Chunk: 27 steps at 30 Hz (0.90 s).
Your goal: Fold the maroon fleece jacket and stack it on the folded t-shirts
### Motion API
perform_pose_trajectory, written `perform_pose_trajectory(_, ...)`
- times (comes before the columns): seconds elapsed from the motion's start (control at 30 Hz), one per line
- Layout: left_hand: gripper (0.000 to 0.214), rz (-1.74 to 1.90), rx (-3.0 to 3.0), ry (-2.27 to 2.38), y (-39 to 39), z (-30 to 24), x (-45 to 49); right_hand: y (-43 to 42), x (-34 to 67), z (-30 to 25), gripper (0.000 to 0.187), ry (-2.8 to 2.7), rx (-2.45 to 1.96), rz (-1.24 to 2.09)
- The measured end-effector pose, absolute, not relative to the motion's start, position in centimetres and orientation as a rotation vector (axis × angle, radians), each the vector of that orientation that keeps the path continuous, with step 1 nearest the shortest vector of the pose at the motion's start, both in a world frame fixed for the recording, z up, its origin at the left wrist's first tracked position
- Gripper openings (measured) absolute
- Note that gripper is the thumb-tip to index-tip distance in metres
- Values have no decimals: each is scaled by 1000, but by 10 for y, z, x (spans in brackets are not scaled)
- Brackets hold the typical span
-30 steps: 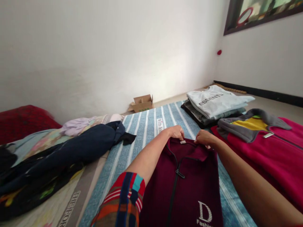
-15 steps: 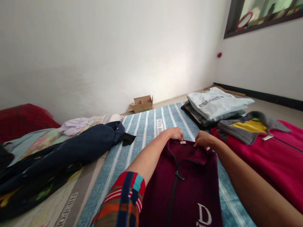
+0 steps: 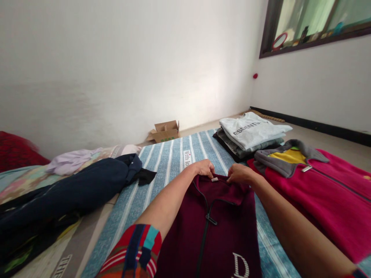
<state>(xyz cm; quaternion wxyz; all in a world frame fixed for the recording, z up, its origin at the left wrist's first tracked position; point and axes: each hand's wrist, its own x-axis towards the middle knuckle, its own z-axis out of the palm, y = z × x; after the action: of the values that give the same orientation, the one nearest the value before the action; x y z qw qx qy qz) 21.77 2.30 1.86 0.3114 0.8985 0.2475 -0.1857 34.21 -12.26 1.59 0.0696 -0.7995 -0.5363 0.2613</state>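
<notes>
A dark maroon zip-neck jacket [image 3: 226,231] lies front up before me, its black zipper part-way down at the neck and a white letter D on the chest. My left hand [image 3: 204,168] pinches the collar on the left of the small white neck label. On the label's other side, my right hand [image 3: 238,172] grips the collar edge with bent fingers. Both hands rest at the top of the garment, a short gap apart. The jacket's lower end is cut off by the frame.
A folded crimson jacket [image 3: 324,189] with grey collar lies at right. Behind it sits a stack topped by a grey shirt [image 3: 252,133]. Dark navy clothing [image 3: 95,181] heaps at left. An open cardboard box [image 3: 166,132] stands by the wall, beyond the blue striped sheet [image 3: 156,170].
The camera view has turned slightly to the right, so everything sits further left in the picture. Both hands keep their hold on the maroon collar, which looks almost unchanged.
</notes>
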Motion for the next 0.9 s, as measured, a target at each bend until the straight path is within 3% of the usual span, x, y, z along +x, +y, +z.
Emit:
perform_pose_trajectory(0.13,17,-489,2367,656,23,19,220,-120,331,24,26,-1665,-2410,638)
perform_pose_trajectory(0.37,16,-474,2349,646,28,15,220,-119,320,28,28,-1638,-2472,537)
perform_pose_trajectory(0.9,15,-347,2319,634,31,10,215,-107,334,6,23,-1502,-2268,849)
